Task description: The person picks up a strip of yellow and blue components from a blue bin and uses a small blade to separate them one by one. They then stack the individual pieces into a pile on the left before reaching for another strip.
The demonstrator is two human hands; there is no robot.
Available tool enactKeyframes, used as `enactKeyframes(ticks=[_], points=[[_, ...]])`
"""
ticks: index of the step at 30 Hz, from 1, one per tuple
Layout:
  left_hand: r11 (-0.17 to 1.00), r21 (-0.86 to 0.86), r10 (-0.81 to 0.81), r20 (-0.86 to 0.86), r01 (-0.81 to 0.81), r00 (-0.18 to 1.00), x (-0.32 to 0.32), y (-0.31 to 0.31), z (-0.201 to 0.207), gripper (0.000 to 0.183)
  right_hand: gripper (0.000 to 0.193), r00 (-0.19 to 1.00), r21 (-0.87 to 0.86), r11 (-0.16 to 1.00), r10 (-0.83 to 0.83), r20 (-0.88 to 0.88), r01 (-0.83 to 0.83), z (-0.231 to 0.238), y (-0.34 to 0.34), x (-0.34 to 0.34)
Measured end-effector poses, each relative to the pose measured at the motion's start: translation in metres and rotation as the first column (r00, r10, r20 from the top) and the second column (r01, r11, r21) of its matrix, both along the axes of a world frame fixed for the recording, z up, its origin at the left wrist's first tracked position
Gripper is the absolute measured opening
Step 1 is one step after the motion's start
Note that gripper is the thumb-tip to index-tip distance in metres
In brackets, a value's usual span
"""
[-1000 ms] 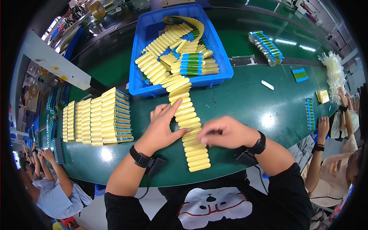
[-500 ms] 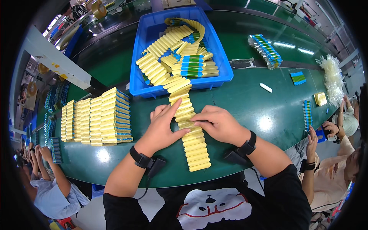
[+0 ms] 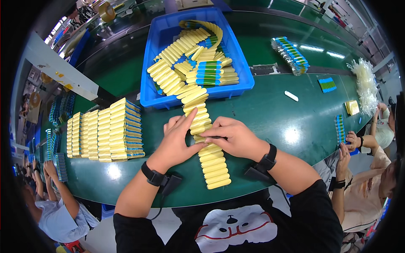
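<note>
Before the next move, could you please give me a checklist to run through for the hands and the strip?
1. Left hand on the strip: ok, thumb and forefinger spread, both touching it.
2. Right hand at the strip: ok, fingers drawn together on it.
3. Right hand's grip secure: cannot tell, the fingers hide what they may be pinching.
4. Near end on the table: ok, pointing toward the person.
5. Strip free of the bin: not ok, it runs over the near rim.
6. Yellow stack apart from the left hand: ok, a gap shows between.
</note>
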State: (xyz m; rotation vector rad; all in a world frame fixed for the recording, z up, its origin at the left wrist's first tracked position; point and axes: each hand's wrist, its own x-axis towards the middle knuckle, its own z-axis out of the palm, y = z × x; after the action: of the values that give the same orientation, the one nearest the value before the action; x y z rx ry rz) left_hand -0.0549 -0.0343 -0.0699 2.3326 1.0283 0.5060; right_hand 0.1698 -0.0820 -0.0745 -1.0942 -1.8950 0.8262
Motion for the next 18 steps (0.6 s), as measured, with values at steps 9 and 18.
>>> enactKeyframes(ticks=[9, 18], points=[[0.999, -0.053, 0.008, -0.01, -0.009, 1.0, 0.002, 0.0, 0.006, 0.1, 0.019, 0.995, 0.0, 0.997, -0.079, 0.059, 0.08, 0.003, -0.002, 0.02], [0.984, -0.116, -0.113, 0.19, 0.137, 0.975, -0.01, -0.005, 0.011, 0.1, 0.014, 0.964, -0.087, 0.996, -0.04, -0.263, 0.018, 0.007, -0.007, 0.032]])
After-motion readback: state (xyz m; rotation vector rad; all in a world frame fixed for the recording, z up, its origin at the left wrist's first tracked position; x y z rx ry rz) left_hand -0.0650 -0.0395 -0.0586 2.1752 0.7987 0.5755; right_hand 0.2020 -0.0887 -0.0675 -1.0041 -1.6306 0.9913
